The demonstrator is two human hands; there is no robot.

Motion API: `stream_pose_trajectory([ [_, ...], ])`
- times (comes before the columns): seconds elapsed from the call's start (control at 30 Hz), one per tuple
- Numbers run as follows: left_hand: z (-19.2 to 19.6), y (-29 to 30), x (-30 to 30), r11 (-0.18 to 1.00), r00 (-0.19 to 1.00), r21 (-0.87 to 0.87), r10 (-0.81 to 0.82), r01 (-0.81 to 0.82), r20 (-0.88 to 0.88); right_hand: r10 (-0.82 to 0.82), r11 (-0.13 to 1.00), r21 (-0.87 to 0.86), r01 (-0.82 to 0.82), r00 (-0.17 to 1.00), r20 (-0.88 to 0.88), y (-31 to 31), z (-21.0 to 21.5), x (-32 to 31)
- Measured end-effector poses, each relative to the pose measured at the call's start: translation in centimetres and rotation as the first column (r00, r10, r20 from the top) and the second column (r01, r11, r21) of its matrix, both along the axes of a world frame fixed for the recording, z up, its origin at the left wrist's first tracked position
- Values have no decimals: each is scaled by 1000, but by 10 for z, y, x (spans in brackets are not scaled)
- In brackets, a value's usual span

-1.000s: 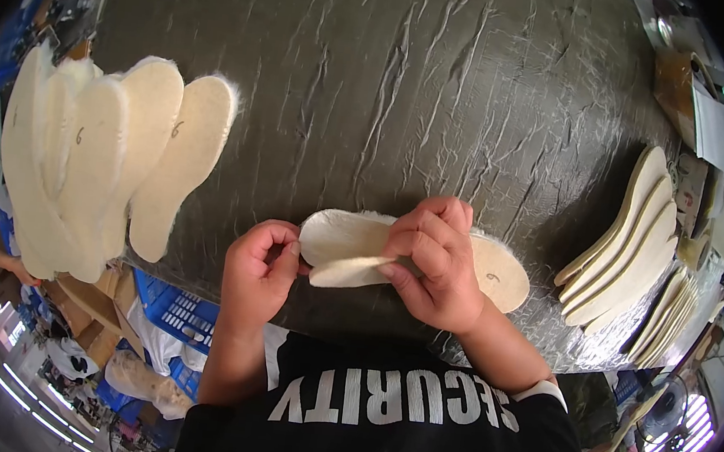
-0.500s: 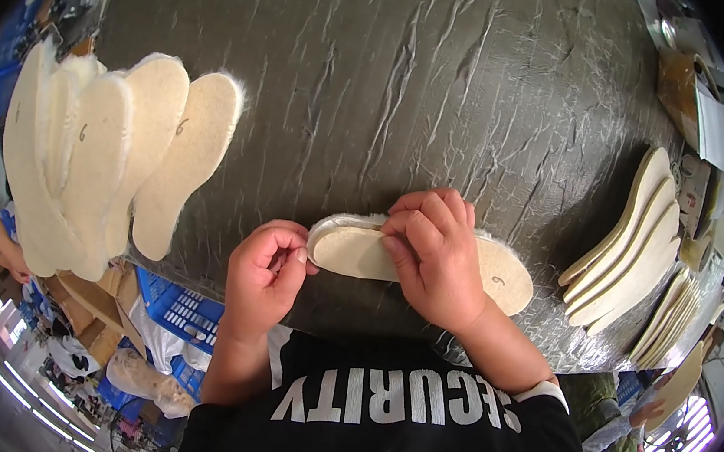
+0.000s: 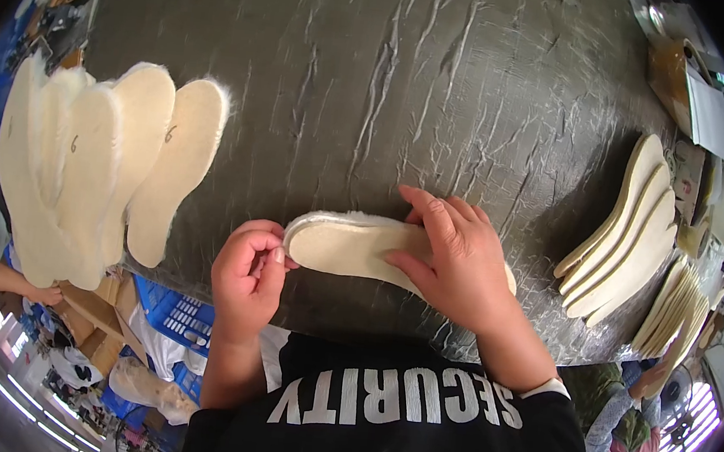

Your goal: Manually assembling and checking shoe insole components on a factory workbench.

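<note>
A cream insole [image 3: 342, 252] lies lengthwise before me on the dark table, with the fluffy white edge of a second insole [image 3: 350, 218] showing along its far side. At their left end, the thumb and forefinger of my left hand [image 3: 251, 278] pinch the edge. My right hand [image 3: 463, 266] rests over the right half, its thumb stretched across the upper insole and the forefinger reaching past the far edge. Those fingers are apart. Most of the right end is hidden under this hand; only a small tip shows beyond the wrist.
Fleece-backed insoles [image 3: 86, 191] overlap at the table's left. On the right lie a fanned stack of insoles [image 3: 626, 243] and another upright-edged stack [image 3: 669, 312]. A cardboard box [image 3: 669, 68] stands far right. Blue crates [image 3: 167, 307] sit below the left edge. Other people's arms [image 3: 4, 277] show at both sides.
My right hand has slid right and its fingers have spread from a pinch. More of the upper insole lies flat over the lower one. My left hand still pinches the left end, slightly further left.
</note>
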State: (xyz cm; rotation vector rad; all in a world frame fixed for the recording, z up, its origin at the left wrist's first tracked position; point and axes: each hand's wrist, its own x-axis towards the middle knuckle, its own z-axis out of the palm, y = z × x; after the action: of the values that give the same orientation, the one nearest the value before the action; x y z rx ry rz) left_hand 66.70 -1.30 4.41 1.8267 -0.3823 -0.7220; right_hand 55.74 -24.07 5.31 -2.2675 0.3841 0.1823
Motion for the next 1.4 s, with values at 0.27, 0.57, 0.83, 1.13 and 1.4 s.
stream_pose_trajectory([
  [0.27,0,1,7,991,926,72,-133,115,353,41,981,187,-45,999,21,-17,1,-23],
  [0.57,7,-19,19,996,986,-82,-21,35,164,-37,951,306,44,999,-28,-15,6,-37],
  [0.83,29,-75,31,815,577,234,-549,530,605,-69,937,338,92,994,-81,-15,9,-46],
  [1.13,24,-88,26,772,618,210,-614,600,491,-67,946,313,88,995,-79,-15,11,-52],
  [1.4,26,-88,29,691,530,268,-700,671,478,-80,920,372,120,989,-121,-14,15,-53],
])
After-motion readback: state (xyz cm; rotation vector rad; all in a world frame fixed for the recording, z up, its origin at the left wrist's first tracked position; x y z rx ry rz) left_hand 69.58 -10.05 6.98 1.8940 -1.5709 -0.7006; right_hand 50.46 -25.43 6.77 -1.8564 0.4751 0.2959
